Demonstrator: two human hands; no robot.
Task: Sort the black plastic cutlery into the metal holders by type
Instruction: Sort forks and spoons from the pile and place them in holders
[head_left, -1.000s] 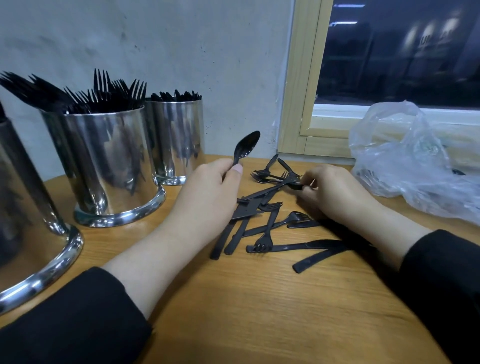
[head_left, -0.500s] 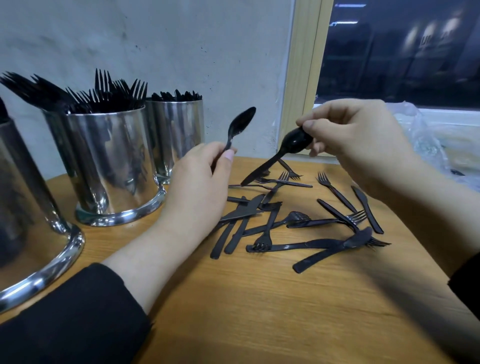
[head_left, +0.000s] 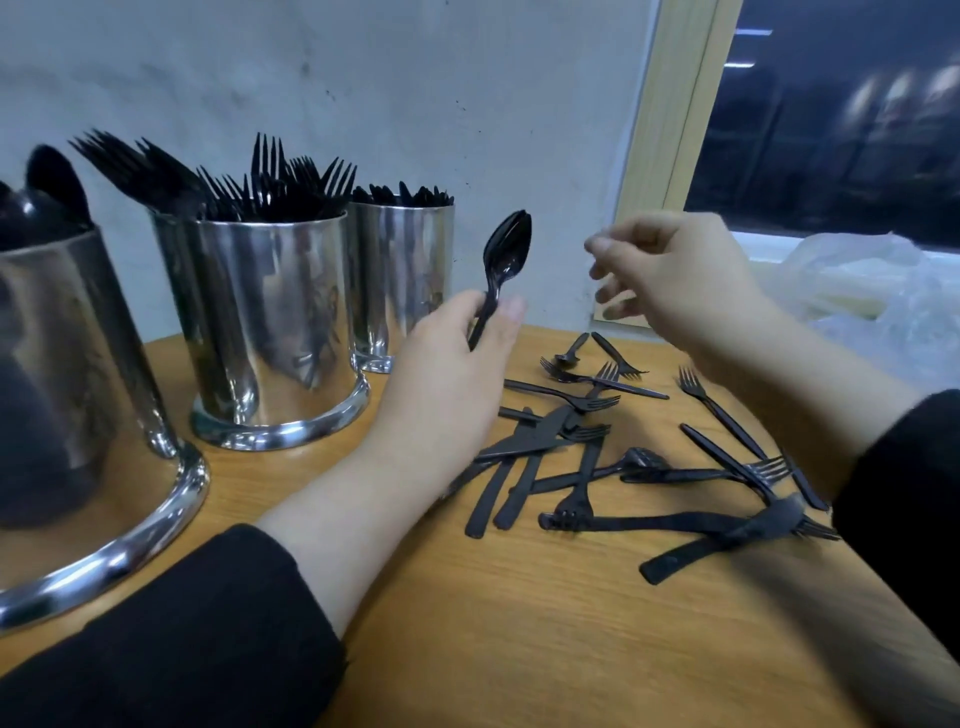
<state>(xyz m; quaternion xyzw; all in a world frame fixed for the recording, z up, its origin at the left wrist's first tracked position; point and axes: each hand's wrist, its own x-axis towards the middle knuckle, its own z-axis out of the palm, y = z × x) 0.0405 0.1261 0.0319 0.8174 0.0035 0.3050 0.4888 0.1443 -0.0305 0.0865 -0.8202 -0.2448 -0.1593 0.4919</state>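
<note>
My left hand (head_left: 452, 374) grips black plastic spoons (head_left: 506, 252) by their handles, bowls up; they look like two stacked together. My right hand (head_left: 680, 280) hovers just right of them, fingers loose and holding nothing. A loose pile of black forks, knives and spoons (head_left: 587, 441) lies on the wooden table (head_left: 519, 623) below both hands. Three metal holders stand at the left: the near one (head_left: 78, 395) holds spoons, the middle one (head_left: 270, 322) is full of forks, and the far one (head_left: 405, 280) holds knives.
A crumpled clear plastic bag (head_left: 883, 301) lies at the right by the window sill. A wall runs behind the holders, and a wooden window frame (head_left: 670, 130) stands behind my right hand. The table's near part is bare wood.
My right hand lifted a spoon from the pile, carried it left to my left hand, and let it go. My left hand now holds it together with its own spoon.
</note>
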